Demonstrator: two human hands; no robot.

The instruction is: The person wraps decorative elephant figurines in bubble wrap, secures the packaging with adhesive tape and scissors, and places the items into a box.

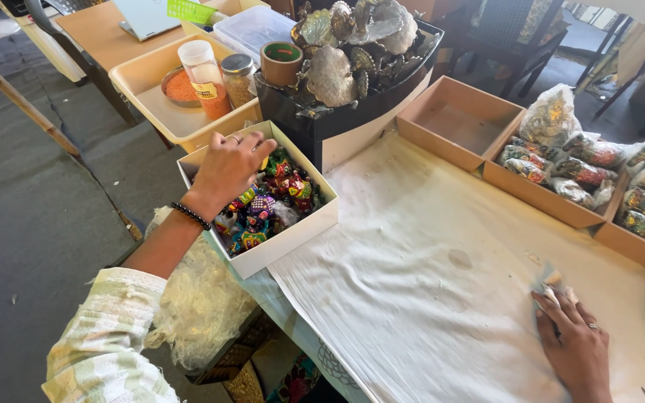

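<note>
My left hand [227, 170] reaches into a white box [293, 237] full of small, brightly painted figurines [266, 209]; its fingers curl down among them, and I cannot tell if they grip one. A dark bead bracelet sits on that wrist. My right hand [576, 347] lies flat on the white cloth [427, 291] covering the table, fingertips resting on a small whitish wrapped piece [554, 285].
A black tray of shiny metallic shell-like pieces [352, 52] stands behind the white box. An empty cardboard tray [458, 123] and trays of bagged colourful items [599, 175] line the right. A cream bin with jars [203, 75] sits left. Pale straw-like filling [199, 302] hangs beneath the box.
</note>
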